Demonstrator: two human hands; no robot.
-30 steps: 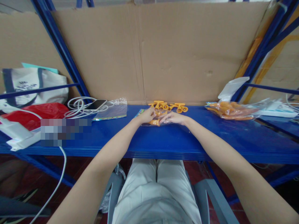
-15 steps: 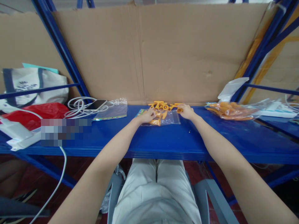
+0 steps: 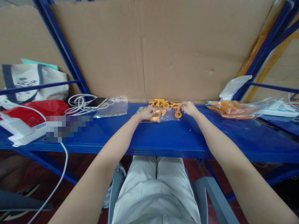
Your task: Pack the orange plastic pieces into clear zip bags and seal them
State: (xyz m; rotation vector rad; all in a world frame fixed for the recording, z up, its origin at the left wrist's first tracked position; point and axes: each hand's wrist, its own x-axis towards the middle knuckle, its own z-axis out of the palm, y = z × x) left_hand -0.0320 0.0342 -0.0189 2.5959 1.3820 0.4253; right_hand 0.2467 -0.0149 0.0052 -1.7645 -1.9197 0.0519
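Observation:
My left hand [image 3: 147,112] is closed at the left end of a clear plastic bag [image 3: 170,116], its fingers curled by the bag's opening. Inside the bag lie orange trumpet-shaped plastic pieces [image 3: 155,119], partly covered by that hand. My right hand [image 3: 188,109] pinches the narrow end of one orange trumpet-shaped piece [image 3: 178,114], whose flared mouth points toward me at the bag's right end. Several loose orange pieces [image 3: 159,102] are heaped just behind the bag.
A filled bag of orange pieces [image 3: 230,109] lies on the blue shelf [image 3: 163,138] to the right. On the left are a flat clear bag [image 3: 113,109], a phone [image 3: 97,102], coiled white cable [image 3: 77,105], red bag [image 3: 46,110] and power strip [image 3: 28,133]. Cardboard [image 3: 177,53] stands behind.
My right hand has drawn back slightly to the right, and the orange piece by it now shows its mouth lower down. My left hand stays at the bag. The view has tilted a little.

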